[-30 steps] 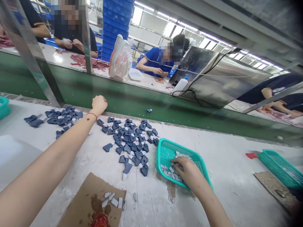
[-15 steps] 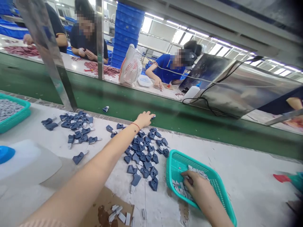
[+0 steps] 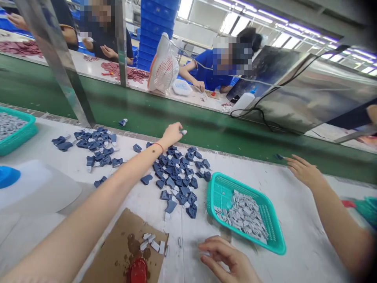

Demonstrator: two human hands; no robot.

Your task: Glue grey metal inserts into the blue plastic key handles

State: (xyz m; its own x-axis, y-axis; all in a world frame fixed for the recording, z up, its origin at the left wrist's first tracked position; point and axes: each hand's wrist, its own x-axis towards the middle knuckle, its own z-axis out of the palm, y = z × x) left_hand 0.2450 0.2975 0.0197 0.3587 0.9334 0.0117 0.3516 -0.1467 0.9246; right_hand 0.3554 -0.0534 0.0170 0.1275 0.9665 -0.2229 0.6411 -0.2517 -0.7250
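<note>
My left hand (image 3: 173,134) reaches over the edge of the green belt, its fingers closed round a dark blue plastic part with a pale grey tip (image 3: 183,132). Below that wrist lies a heap of dark blue plastic parts (image 3: 176,169), several with grey pieces in them. Near the front, my right hand (image 3: 228,259) is held with thumb and fingers curled towards each other, and a small pale grey piece (image 3: 206,253) shows between the fingertips. Just beyond it stands a green basket (image 3: 247,245) with a pile of grey pieces (image 3: 247,214).
A co-worker's hand (image 3: 303,169) comes in from the right, by a blue part (image 3: 279,157) on the green belt (image 3: 212,133). Cardboard (image 3: 108,251) bears grey pieces and a red object (image 3: 138,271). A metal post (image 3: 63,67) rises at left. People sit across the belt.
My right hand has left the basket and moved towards the front. My left hand has shifted slightly left. A co-worker's arm has come in at the right.
</note>
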